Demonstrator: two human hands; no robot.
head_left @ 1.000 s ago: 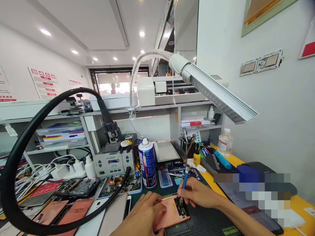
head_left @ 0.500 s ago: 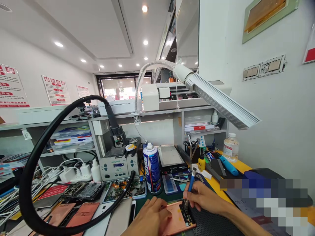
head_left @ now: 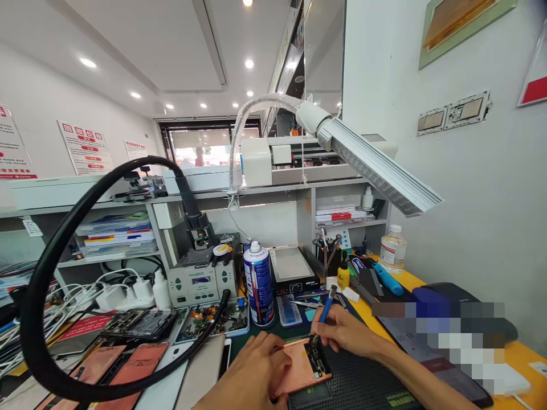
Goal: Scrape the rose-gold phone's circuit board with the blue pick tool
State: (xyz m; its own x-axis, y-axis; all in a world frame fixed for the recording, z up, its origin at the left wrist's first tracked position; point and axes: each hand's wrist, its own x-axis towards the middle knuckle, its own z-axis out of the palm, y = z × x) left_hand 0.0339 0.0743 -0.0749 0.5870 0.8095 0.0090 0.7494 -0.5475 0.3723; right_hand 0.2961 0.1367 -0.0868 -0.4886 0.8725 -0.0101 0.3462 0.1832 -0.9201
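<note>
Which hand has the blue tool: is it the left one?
No, the right hand grips the blue tool, while the left hand holds the pink panel.

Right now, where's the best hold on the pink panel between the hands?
Probably the left side of the pink panel, by its edges, coming from the left, where the left hand is. It's flat; dark parts line the right end, where the right hand holds the blue tool.

Repair shop, circuit boards (head_left: 197,324), rework station (head_left: 200,282), posters (head_left: 85,148)
</note>
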